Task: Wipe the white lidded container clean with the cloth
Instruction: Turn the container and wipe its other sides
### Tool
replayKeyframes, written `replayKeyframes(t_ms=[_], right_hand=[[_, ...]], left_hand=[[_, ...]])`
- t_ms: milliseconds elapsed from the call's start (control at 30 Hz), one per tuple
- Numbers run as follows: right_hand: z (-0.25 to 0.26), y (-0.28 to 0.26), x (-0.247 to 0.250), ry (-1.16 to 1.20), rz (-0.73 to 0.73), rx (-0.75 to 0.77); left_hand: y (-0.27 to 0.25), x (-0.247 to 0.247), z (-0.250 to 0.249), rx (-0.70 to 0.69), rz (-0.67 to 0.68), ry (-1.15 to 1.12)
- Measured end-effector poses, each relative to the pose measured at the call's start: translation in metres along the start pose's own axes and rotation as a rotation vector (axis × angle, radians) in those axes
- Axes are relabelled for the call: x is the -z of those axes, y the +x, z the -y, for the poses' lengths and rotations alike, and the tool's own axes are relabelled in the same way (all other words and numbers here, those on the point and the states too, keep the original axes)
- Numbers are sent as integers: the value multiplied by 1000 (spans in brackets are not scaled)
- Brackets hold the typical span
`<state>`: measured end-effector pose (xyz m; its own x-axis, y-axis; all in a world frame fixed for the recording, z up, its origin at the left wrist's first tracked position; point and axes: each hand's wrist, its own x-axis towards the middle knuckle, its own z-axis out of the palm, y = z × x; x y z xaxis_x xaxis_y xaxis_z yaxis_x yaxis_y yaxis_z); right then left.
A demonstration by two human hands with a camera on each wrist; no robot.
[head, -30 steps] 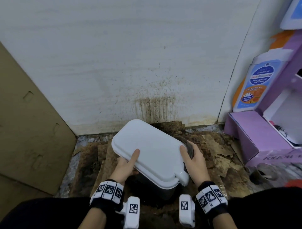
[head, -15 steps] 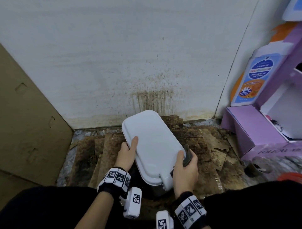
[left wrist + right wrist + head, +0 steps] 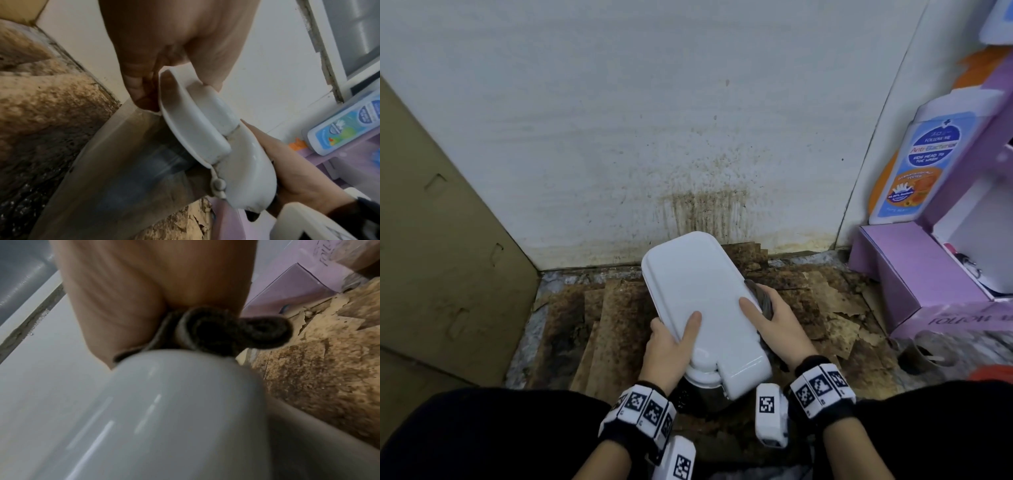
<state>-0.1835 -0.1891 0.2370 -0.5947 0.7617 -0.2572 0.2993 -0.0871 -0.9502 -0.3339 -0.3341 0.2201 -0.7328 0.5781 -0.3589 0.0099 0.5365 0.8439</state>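
Observation:
The white lidded container (image 3: 698,294) stands tilted on the stained floor, its long side running away from me and its latch end nearest me. My left hand (image 3: 674,323) grips the lid's left edge, thumb on top and fingers curled under the rim (image 3: 162,91). My right hand (image 3: 763,313) holds a dark cloth (image 3: 760,298) against the lid's right edge, thumb lying on the lid. In the right wrist view the bunched cloth (image 3: 226,332) sits between my palm and the container's glossy white lid (image 3: 164,410). The grey body (image 3: 115,170) under the lid is mostly hidden.
A stained white wall (image 3: 688,137) rises just behind the container. Brown cardboard (image 3: 431,257) leans at the left. A purple box (image 3: 914,274) with a bottle-shaped display (image 3: 917,164) stands at the right. The floor (image 3: 835,308) is rusty and peeling.
The container has turned so its latch end now points at me. Both hands went round with it, the left keeping the left edge and the right with the cloth keeping the right edge.

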Motion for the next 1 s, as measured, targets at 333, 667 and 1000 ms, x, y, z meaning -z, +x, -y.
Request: replayKeyframes(t_ms=[333, 667, 1000], right_hand=[[-19, -23, -45, 130, -324, 15], [-26, -25, -64, 153, -368, 17], [-20, -22, -69, 297, -399, 17]], left_hand=[[19, 29, -12, -153, 131, -111], [26, 31, -3, -150, 182, -87], [34, 34, -8, -121, -12, 153]])
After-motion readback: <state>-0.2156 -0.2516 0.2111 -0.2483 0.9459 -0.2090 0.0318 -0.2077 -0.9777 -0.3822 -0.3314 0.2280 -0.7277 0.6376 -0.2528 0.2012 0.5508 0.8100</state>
